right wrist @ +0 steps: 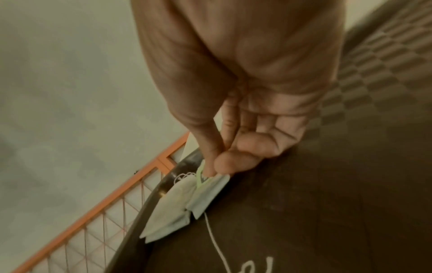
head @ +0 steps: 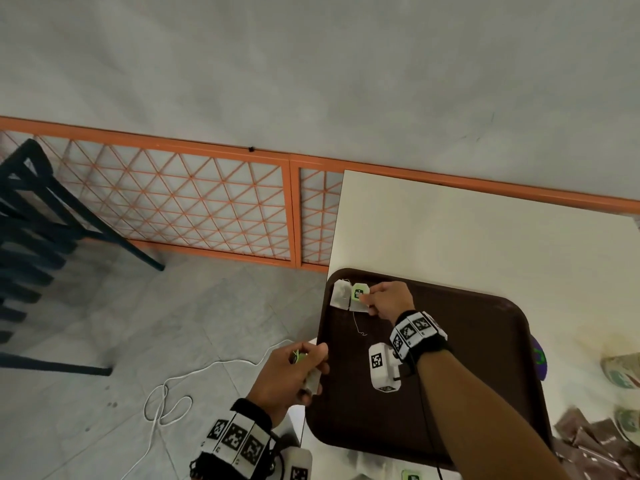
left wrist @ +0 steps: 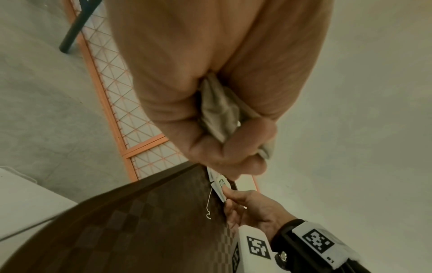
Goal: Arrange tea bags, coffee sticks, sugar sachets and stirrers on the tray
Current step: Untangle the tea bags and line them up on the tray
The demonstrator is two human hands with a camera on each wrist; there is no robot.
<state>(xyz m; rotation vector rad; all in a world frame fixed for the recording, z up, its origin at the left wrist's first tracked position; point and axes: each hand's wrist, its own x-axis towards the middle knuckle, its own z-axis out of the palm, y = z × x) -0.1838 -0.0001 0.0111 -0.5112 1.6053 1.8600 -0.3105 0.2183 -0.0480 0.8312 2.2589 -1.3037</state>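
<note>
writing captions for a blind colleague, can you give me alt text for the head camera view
A person's right hand pinches a tea bag at the far left corner of a dark brown tray, beside another tea bag lying there. The left hand holds more tea bags just off the tray's left edge, above the tiled floor.

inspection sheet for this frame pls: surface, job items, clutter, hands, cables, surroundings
Surface: pale table; brown tray at its near left corner.
Job's things: two tea bags side by side in the tray's far left corner, one with a green tag; brown sachets on the table right of the tray.
Clutter: round printed items at the right edge, too blurred to name.
Grips: right hand pinches the tagged bag; left hand holds another tea bag off the tray's left edge.
Cables: white cord on the floor.
Surroundings: tiled floor, orange lattice railing, dark chair.
</note>
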